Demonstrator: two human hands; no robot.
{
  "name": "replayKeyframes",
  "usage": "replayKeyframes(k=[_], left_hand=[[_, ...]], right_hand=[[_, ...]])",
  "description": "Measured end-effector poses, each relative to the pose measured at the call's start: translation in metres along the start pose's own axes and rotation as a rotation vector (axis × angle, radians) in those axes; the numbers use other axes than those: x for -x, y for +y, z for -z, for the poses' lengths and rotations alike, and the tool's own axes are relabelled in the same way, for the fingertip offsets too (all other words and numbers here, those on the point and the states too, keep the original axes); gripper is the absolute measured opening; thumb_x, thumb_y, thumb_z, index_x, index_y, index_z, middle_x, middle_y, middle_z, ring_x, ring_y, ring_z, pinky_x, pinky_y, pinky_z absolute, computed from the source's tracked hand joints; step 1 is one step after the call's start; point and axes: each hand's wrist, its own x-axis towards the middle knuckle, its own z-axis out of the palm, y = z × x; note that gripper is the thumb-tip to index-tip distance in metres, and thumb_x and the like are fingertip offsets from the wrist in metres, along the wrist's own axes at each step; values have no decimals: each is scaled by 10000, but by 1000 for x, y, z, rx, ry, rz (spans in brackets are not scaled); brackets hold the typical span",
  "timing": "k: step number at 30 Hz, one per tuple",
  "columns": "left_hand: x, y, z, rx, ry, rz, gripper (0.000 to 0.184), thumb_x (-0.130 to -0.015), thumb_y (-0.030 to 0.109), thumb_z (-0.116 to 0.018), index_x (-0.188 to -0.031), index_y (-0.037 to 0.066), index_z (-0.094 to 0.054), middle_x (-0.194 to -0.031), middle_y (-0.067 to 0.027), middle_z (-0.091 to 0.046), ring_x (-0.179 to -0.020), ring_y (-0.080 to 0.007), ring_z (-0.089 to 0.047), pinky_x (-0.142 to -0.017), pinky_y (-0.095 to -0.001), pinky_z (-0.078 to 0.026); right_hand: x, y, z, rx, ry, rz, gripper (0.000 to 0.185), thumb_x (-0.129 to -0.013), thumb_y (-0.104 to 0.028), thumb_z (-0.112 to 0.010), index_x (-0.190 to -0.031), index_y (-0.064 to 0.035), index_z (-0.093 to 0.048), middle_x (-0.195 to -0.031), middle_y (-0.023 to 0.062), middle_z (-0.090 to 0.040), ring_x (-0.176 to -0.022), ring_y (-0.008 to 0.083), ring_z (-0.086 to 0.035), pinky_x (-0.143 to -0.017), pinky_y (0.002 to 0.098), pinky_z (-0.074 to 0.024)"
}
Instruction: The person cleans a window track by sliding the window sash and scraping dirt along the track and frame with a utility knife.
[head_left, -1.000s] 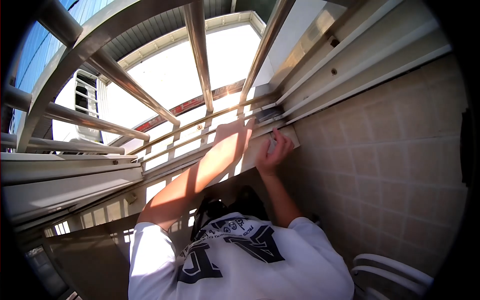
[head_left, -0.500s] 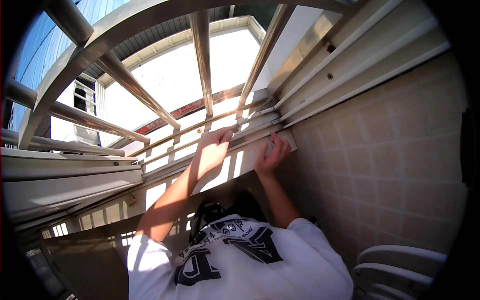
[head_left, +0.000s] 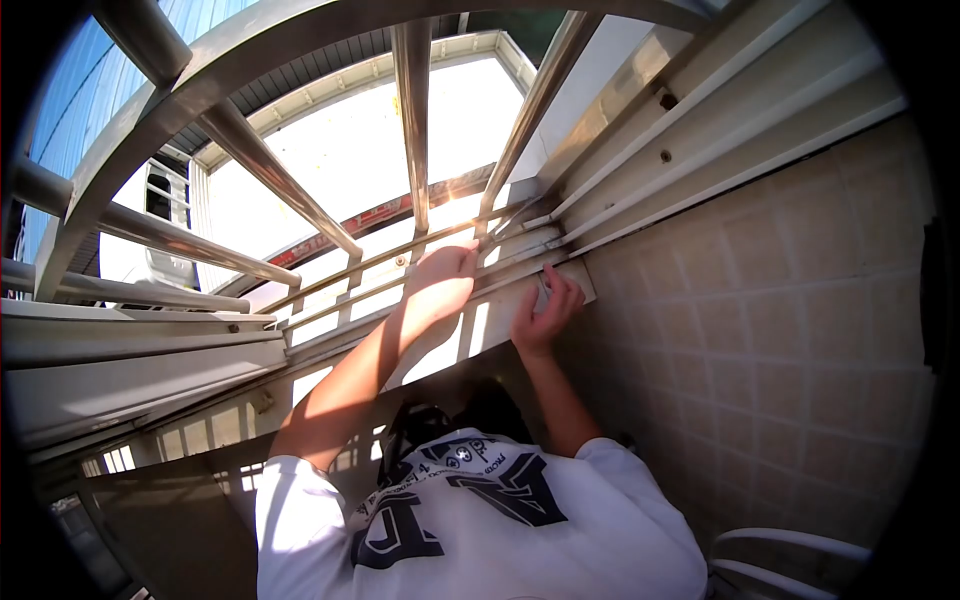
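Observation:
My left hand (head_left: 447, 275) reaches over the window track (head_left: 520, 245) near its right corner, in bright sun. Its fingers are curled and pressed together, with the tips turned away toward the track; whatever they hold, if anything, is hidden. To its right, my right hand (head_left: 548, 308) is by the pale window sill (head_left: 490, 322), close to the corner by the tiled wall. Its fingers are loosely bent, with a gap between the thumb side and the raised finger, and I see nothing in it.
Metal window bars (head_left: 412, 130) rise beyond the track, and a curved rail (head_left: 110, 170) crosses above. White frame profiles (head_left: 700, 120) run up the right side, beside a tiled wall (head_left: 740, 300). White curved tubes (head_left: 790, 545) stand at the lower right. Below the sill lies a dark panel (head_left: 180, 520).
My left hand has moved slightly up and right along the track, with its wrist turned further over. My right hand has stayed almost where it was.

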Motion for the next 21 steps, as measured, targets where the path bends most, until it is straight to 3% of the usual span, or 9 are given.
replayKeyframes(k=[2,3,6,13,21], left_hand=[[22,36,34,-310,49,5,329,-1049,285,-520,-1255,116,-712,-946,-127,-757,-864,-331,-720,-768,-467,-543],[24,43,47,-475,-27,59,320,-1045,285,-515,-1260,164,-720,-1022,-130,-750,-923,-351,-711,-771,-491,-548],[35,31,69,-668,-47,-65,292,-1044,252,-519,-1210,135,-730,-930,-143,-739,-862,-373,-706,-756,-482,-546],[17,12,49,-623,39,-234,225,-1025,161,-535,-1188,83,-668,-942,-184,-683,-859,-400,-682,-718,-526,-512],[-50,37,-13,-565,-32,-294,198,-1021,187,-564,-1153,79,-665,-942,-186,-697,-809,-413,-677,-703,-503,-529]], right_hand=[[-1,-1,0,6,9,11,388,-926,-176,-627,-1287,-33,-648,-1057,164,-619,-1004,382,-562,-911,502,-430],[-1,-2,0,9,13,17,386,-926,-175,-626,-1285,-34,-649,-1055,164,-619,-1002,382,-562,-909,502,-430],[-1,-3,0,-22,-4,2,367,-926,-122,-627,-1277,-17,-647,-1110,140,-623,-1039,335,-531,-952,466,-391],[1,-1,-1,-23,-26,14,370,-914,-112,-621,-1267,-4,-647,-1103,134,-619,-1036,336,-529,-961,466,-376],[1,0,0,-11,-26,26,376,-903,-103,-621,-1263,0,-651,-1111,141,-617,-1042,336,-525,-971,467,-381]])
